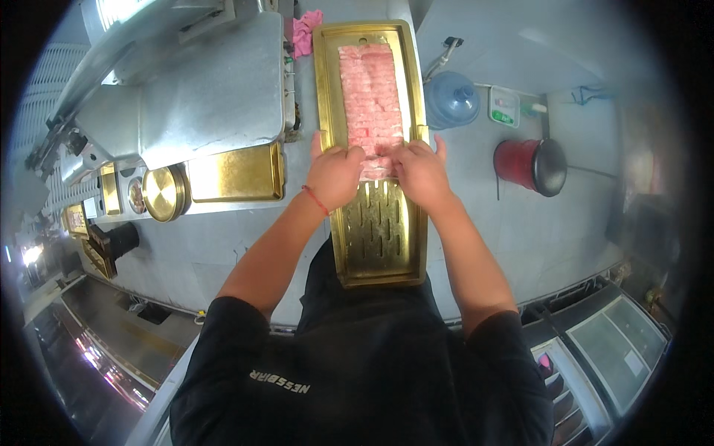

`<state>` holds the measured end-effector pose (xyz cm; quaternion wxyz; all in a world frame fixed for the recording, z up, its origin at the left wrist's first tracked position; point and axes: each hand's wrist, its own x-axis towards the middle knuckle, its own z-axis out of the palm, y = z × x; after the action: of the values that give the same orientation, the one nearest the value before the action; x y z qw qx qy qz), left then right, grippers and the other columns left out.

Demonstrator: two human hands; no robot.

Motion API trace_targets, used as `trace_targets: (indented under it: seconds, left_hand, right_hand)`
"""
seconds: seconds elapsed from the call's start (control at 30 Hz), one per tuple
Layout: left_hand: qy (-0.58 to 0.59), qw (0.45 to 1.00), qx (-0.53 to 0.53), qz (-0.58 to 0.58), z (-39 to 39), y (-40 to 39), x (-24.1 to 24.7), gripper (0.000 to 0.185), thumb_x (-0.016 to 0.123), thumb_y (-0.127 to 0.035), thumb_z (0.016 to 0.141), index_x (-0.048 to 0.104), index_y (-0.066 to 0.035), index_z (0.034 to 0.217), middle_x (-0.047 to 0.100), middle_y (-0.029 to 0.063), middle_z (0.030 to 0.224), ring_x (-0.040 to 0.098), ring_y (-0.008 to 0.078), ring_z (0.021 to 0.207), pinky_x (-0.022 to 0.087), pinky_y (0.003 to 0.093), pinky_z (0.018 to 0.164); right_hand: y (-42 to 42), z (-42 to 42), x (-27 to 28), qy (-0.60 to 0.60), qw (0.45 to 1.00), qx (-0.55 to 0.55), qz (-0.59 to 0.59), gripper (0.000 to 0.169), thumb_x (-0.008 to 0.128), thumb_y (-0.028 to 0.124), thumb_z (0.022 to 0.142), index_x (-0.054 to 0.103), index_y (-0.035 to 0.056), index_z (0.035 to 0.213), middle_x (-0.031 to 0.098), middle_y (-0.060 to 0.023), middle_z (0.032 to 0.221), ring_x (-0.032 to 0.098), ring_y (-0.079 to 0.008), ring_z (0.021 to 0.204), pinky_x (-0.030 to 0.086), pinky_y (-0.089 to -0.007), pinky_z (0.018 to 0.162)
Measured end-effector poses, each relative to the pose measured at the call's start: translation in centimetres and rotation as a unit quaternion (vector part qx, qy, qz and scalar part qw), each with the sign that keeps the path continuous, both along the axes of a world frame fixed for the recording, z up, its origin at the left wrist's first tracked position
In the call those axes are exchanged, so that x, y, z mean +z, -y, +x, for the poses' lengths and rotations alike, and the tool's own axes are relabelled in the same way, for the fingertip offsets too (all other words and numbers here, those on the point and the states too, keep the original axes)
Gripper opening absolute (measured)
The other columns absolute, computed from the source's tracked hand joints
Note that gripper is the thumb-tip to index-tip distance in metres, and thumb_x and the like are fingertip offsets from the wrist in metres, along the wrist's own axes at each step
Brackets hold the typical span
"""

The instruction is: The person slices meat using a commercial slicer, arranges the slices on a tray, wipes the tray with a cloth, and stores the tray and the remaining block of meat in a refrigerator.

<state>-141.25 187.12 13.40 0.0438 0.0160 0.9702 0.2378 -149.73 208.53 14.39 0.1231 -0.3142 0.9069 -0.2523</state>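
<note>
A long gold-coloured metal tray (322, 72) lies lengthwise in front of me, its near end close to my body. Thin pink slices of raw meat (371, 89) overlap in a neat row down the tray. At the near end of that row, my left hand (334, 175) and my right hand (424, 175) face each other with curled fingers. Both pinch the last slices from the two sides, though the fingertips are partly hidden. Below the hands, a bare stretch of slotted metal insert (374, 223) shows.
Left of the tray stands a stainless-steel machine (217, 83), with a pink cloth (306, 32) beside it. A gold rectangular tray (237, 175) and stacked round gold plates (162, 192) sit along the counter edge. To the right are a blue water jug (452, 100), a small basket (504, 106) and a red stool (519, 166).
</note>
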Motion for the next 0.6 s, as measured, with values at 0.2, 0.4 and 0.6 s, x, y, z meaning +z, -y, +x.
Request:
trace_targets:
  seconds: [0.2, 0.4, 0.6]
  left_hand:
    - [0.039, 0.997, 0.037, -0.063, -1.1, -0.9, -1.2, 0.014, 0.070, -0.024, 0.093, 0.065, -0.012, 0.098, 0.072, 0.0081, 0.084, 0.069, 0.0300, 0.092, 0.030, 0.0658, 0.112]
    - [0.044, 0.992, 0.072, -0.093, -1.3, -1.7, -2.0, 0.013, 0.068, -0.026, 0.094, 0.069, -0.013, 0.098, 0.072, 0.0065, 0.088, 0.068, 0.0286, 0.095, 0.037, 0.0593, 0.105]
    - [-0.087, 0.986, 0.008, -0.140, -0.4, -2.1, -2.2, 0.021, 0.068, -0.015, 0.085, 0.071, -0.013, 0.106, 0.067, 0.0048, 0.111, 0.062, 0.0271, 0.115, 0.040, 0.0607, 0.105]
  right_hand:
    - [0.6, -0.5, -2.0, -0.012, 0.993, 0.035, 0.111, 0.016, 0.065, 0.012, 0.087, 0.075, 0.0157, 0.100, 0.072, -0.0033, 0.093, 0.064, -0.0235, 0.108, 0.019, -0.0622, 0.123]
    - [1.0, -0.5, -2.7, -0.052, 0.987, 0.031, 0.150, 0.019, 0.058, 0.011, 0.091, 0.074, 0.0137, 0.100, 0.072, -0.0034, 0.097, 0.063, -0.0229, 0.112, 0.021, -0.0608, 0.123]
    - [1.1, -0.1, -3.6, -0.089, 0.986, 0.025, 0.138, 0.020, 0.056, 0.014, 0.094, 0.074, 0.0150, 0.102, 0.070, -0.0039, 0.109, 0.060, -0.0230, 0.119, 0.020, -0.0618, 0.123]
